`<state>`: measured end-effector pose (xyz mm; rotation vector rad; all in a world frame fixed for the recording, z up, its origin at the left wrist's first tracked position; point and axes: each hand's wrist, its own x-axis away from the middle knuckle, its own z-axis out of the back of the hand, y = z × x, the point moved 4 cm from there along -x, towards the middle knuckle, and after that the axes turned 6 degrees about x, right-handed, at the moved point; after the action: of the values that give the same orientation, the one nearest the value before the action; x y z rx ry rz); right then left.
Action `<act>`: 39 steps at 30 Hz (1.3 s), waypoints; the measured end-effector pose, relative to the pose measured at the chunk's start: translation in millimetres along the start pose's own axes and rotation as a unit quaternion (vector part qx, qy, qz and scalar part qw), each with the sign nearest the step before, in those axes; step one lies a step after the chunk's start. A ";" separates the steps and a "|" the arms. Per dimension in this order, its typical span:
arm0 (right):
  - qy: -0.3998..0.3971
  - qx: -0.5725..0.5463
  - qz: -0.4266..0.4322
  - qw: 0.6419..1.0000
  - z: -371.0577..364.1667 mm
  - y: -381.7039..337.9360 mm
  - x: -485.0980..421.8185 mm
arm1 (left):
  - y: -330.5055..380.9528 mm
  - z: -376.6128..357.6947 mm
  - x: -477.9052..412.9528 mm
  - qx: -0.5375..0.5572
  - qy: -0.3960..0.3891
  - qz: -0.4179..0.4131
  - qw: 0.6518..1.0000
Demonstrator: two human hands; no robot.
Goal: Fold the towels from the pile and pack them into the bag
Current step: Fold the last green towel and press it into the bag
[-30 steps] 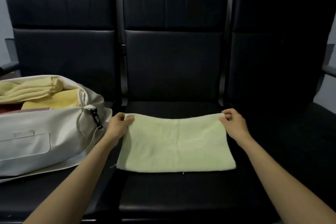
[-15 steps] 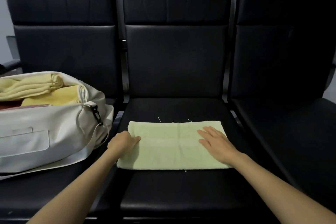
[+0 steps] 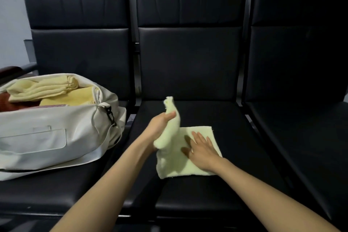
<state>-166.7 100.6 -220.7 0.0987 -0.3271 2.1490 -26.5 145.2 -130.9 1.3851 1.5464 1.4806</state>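
A: Entry, head view. Where is the towel?

B: A pale green towel (image 3: 170, 164) is on the middle seat (image 3: 197, 199) of a row of three black padded seats; its right part lies flat on the cushion; its left end is raised off the cushion and bunched, with one corner sticking up above the fist.

A: Left hand?

B: The left hand (image 3: 160, 124) grasps that raised end; fingers and thumb are curled round the cloth; the forearm comes in from the lower left.

A: Right hand?

B: The right hand (image 3: 202, 149) is released, palm down; its fingers are straight and spread, pressing on the flat part of the towel near its right edge; it casts a dark shadow on the cloth just beside the thumb.

A: The bag?

B: A white bag (image 3: 47, 118) sits on the left seat (image 3: 47, 190), mouth open upward, well apart from the green towel; inside it, a folded pale yellow towel (image 3: 43, 88) lies on top; a deeper yellow towel (image 3: 71, 96) sits beside and below it; something dark red (image 3: 7, 102) shows at the left edge, too cut off to identify.

A: Any fittings or markings?

B: A black snap hook (image 3: 110, 114) hangs at the bag's right end, joined to a white strap; a flat patch pocket (image 3: 33, 139) is on the near wall; the right seat (image 3: 301, 137) is in shadow.
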 end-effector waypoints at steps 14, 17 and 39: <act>0.137 -0.329 -0.163 0.920 42.0 74.8 18.2 | -42.4 -6.7 5.4 -0.529 -0.097 -0.027 0.842; 0.079 -0.320 -0.156 0.931 43.1 65.8 18.7 | -45.2 -6.7 3.5 -0.520 -0.089 -0.039 0.849; 0.083 -0.036 -0.129 0.988 37.9 38.1 22.1 | -46.1 -4.7 10.7 -0.031 -0.069 0.128 0.989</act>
<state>-212.6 87.8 -187.4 -0.0748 -0.2785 1.8737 -46.8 160.7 -171.0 1.6607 1.2627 1.5299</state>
